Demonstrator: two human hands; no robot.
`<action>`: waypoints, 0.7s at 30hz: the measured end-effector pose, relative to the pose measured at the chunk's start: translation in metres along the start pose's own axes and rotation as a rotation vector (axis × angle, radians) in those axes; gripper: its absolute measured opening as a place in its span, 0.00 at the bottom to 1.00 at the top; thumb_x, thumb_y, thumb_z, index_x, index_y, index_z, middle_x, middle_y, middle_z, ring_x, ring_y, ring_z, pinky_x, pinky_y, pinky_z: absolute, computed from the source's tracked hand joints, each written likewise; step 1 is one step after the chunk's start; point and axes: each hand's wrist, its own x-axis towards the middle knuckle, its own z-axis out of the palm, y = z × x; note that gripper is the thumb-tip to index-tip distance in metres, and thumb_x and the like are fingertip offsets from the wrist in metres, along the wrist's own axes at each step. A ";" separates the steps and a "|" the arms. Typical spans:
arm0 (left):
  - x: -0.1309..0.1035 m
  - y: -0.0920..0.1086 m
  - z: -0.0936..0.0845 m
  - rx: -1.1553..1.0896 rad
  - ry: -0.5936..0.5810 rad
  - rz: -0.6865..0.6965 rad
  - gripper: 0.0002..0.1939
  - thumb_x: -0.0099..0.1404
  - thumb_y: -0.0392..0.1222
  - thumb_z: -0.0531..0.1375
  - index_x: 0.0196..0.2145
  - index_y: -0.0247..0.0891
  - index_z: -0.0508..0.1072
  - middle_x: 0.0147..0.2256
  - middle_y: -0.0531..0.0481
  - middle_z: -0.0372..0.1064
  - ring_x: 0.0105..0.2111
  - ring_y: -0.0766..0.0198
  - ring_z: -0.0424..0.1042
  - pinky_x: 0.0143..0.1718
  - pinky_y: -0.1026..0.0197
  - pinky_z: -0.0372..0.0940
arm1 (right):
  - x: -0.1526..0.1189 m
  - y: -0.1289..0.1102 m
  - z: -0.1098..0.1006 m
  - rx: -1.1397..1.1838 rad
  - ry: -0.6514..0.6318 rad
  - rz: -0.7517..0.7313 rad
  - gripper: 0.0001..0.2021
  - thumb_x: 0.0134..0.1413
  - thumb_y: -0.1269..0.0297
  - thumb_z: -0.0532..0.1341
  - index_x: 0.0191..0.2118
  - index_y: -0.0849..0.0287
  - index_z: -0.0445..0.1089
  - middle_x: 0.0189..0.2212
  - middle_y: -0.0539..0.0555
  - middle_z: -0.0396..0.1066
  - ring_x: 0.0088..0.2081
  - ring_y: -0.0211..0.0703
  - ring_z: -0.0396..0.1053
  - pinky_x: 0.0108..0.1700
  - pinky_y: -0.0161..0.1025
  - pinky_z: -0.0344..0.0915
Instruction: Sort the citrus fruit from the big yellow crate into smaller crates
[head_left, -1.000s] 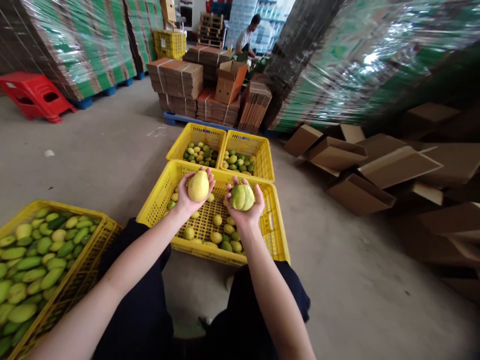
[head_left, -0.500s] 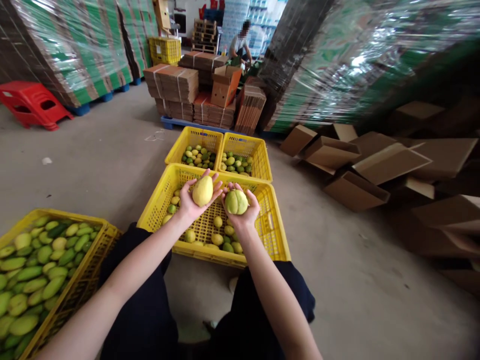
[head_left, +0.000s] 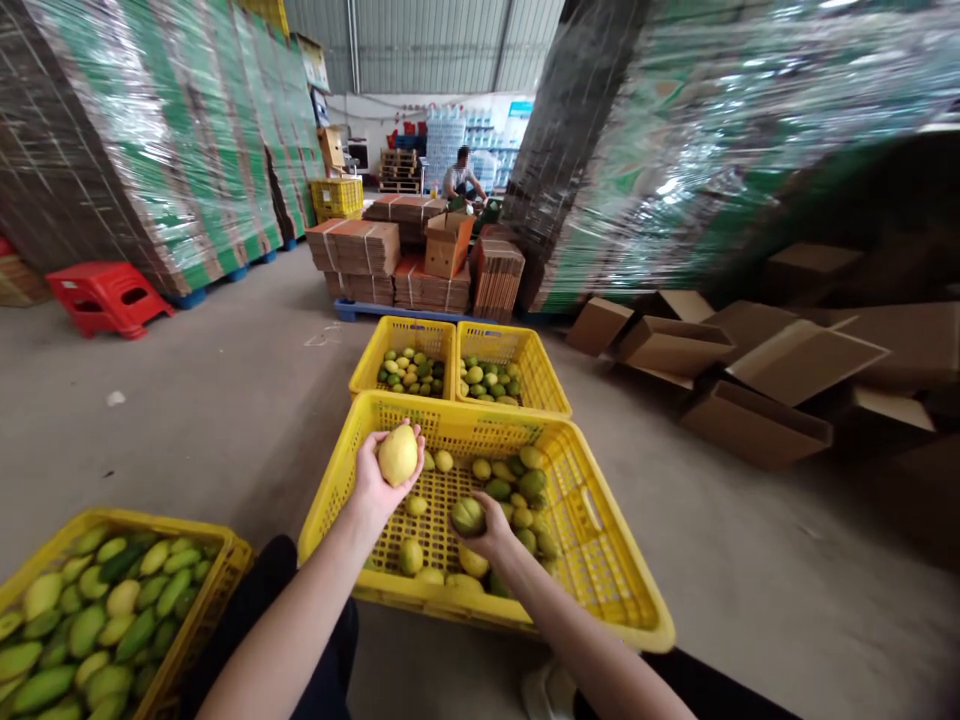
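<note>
Fruit (head_left: 397, 456) held in left grip (head_left: 374, 486) and right grip (head_left: 491, 527) partly hides both.

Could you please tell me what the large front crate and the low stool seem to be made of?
The large yellow rectangular crate looks like moulded plastic, semi-matte, judging by its regular lattice walls. The low red four-legged stool is probably glossy plastic too, given its smooth one-piece form with cut-outs.
</note>
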 end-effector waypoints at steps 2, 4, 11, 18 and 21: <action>0.001 0.004 0.001 0.011 0.010 0.010 0.20 0.59 0.31 0.54 0.49 0.35 0.75 0.33 0.43 0.77 0.28 0.58 0.78 0.25 0.62 0.74 | -0.005 -0.014 0.046 0.001 -0.092 -0.052 0.04 0.59 0.62 0.59 0.36 0.56 0.65 0.27 0.51 0.70 0.28 0.45 0.74 0.35 0.48 0.77; 0.005 0.007 0.001 0.034 0.027 0.013 0.20 0.60 0.32 0.54 0.49 0.35 0.74 0.33 0.43 0.77 0.27 0.59 0.78 0.24 0.62 0.73 | -0.013 -0.032 0.091 -0.015 -0.212 -0.113 0.12 0.59 0.56 0.58 0.43 0.57 0.67 0.35 0.54 0.73 0.35 0.47 0.76 0.40 0.50 0.77; 0.012 0.012 -0.002 0.048 0.052 0.022 0.16 0.63 0.34 0.52 0.46 0.33 0.74 0.32 0.44 0.76 0.27 0.60 0.77 0.23 0.63 0.72 | -0.034 -0.057 0.070 -0.692 -0.534 -0.250 0.13 0.63 0.63 0.52 0.49 0.58 0.70 0.48 0.58 0.74 0.44 0.43 0.75 0.49 0.42 0.72; 0.022 -0.003 -0.016 0.192 0.112 0.080 0.11 0.65 0.34 0.53 0.42 0.34 0.73 0.32 0.44 0.74 0.28 0.59 0.76 0.26 0.61 0.74 | -0.046 -0.046 -0.044 -1.905 -0.266 -0.491 0.16 0.65 0.61 0.51 0.49 0.59 0.73 0.46 0.60 0.78 0.45 0.49 0.77 0.47 0.43 0.71; 0.033 -0.026 -0.042 0.320 0.232 -0.002 0.08 0.66 0.35 0.54 0.40 0.35 0.72 0.32 0.45 0.72 0.29 0.60 0.75 0.28 0.61 0.73 | -0.060 -0.034 -0.053 -2.195 -0.230 -0.642 0.18 0.61 0.62 0.58 0.54 0.64 0.72 0.53 0.69 0.73 0.58 0.63 0.69 0.59 0.53 0.62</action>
